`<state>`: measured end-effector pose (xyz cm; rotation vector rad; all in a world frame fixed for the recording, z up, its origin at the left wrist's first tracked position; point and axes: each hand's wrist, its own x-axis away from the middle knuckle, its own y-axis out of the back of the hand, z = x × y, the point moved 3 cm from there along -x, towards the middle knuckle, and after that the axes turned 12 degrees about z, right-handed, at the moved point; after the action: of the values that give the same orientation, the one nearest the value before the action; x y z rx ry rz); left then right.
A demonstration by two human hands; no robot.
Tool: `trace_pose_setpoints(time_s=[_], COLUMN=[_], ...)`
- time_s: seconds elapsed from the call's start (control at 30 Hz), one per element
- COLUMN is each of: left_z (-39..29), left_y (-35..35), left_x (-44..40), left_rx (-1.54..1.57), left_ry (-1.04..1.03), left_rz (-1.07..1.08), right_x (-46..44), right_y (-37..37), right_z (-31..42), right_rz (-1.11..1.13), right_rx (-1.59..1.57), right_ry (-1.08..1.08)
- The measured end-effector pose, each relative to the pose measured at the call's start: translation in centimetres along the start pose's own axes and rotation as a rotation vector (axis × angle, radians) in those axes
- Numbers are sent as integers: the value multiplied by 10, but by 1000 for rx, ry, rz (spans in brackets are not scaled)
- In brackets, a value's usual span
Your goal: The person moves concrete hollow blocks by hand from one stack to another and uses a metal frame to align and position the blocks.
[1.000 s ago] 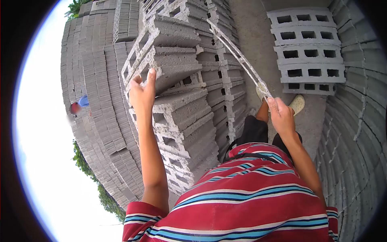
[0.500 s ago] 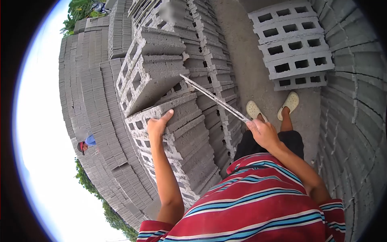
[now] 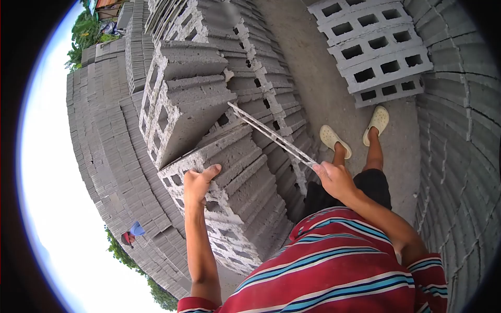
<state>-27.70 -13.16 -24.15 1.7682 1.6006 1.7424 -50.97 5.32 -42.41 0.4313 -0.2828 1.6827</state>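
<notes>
My left hand (image 3: 198, 183) grips the near edge of a grey hollow block (image 3: 229, 147) in the stack, its thumb on top and its fingers at the holes. Just beyond it, two tilted blocks (image 3: 201, 88) lean with a wedge-shaped gap beneath them. My right hand (image 3: 334, 180) is closed round the end of a long, thin, pale double-railed tool (image 3: 276, 136). The tool's far tip rests near or touches the edge of the tilted blocks; exact contact is unclear.
A stack of hollow blocks (image 3: 378, 44) stands on the ground at the upper right. Curved rows of blocks (image 3: 459, 135) line the right side. A large block wall (image 3: 109, 135) rises at the left, with a person (image 3: 132, 233) beside it. My shoes (image 3: 377, 124) are on the ground.
My left hand has gone from the tilted blocks to the block below and closed on its edge. The tool in my right hand has swung left and down toward the gap.
</notes>
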Motion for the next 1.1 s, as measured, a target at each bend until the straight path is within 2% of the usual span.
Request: trace_pose_setpoints(time_s=[0.17, 0.23, 0.3, 0.37, 0.4, 0.5, 0.53, 0.6, 0.63, 0.77, 1.03, 1.1], left_z=[-6, 3, -3, 2, 1, 19, 6, 3, 0, -3, -2, -2], left_y=[-4, 5, 6, 8, 17, 12, 7, -10, -20, -32, -32, -32], left_x=[1, -4, 2, 6, 11, 16, 24, 19, 16, 17, 15, 16], left_rx=[61, -123, -193, -151, -283, -155, -275, -264, -278, -331, -345, -329], left_ry=[-77, 29, 35, -132, 40, -91, -119, -136, -210, -242, -181, -224], left_rz=[63, 73, 45, -63, 12, -154, -200, -296, -470, -587, -484, -556], right_x=[5, 6, 6, 9, 7, 7, 5, 1, -2, -10, -48, -50], right_y=[2, 4, 9, 18, 23, 33, 37, 44, 48, 67, 86, 85], right_z=[4, 9, 11, 21, 27, 40, 44, 53, 59, 70, 78, 80], right_rz=[-53, -7, 2, 30, 33, 37, 36, 41, 28, 19, 57, 61], right_rx=[-21, -49, 15, 1, -1, 38, 61, 104, 107, 130, 214, 218], right_ry=[27, 9, 48, 99, 130, 129, 123, 114, 128, 129, 134, 171])
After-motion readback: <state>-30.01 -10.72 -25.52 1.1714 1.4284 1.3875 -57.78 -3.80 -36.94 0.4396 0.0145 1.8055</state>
